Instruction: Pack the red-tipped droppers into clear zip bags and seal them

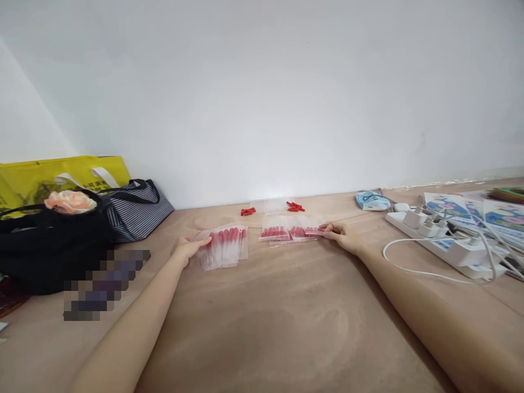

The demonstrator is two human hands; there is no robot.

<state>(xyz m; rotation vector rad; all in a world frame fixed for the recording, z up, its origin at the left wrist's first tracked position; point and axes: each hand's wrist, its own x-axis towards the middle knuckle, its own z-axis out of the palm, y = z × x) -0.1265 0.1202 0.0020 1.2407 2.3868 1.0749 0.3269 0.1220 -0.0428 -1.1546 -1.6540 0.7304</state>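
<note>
My left hand (189, 249) touches the left edge of a fanned row of clear bags (223, 251), each showing a red piece near its top; its index finger is stretched out and the other fingers are mostly hidden. To the right, my right hand (338, 236) pinches the right end of a second group of clear bags (280, 232) holding red pieces. Behind them lie two small piles of loose red pieces, one at the left (248, 212) and one at the right (295, 207), the latter beside clear plastic bags (276, 206).
On the left stand a yellow bag (110, 166), a striped bag (137, 213) and a black bag (53, 245), with a blurred dark object (108, 284) in front. A power strip (442, 245) with white cables, a blue packet (372, 201) and printed sheets (450, 207) lie right.
</note>
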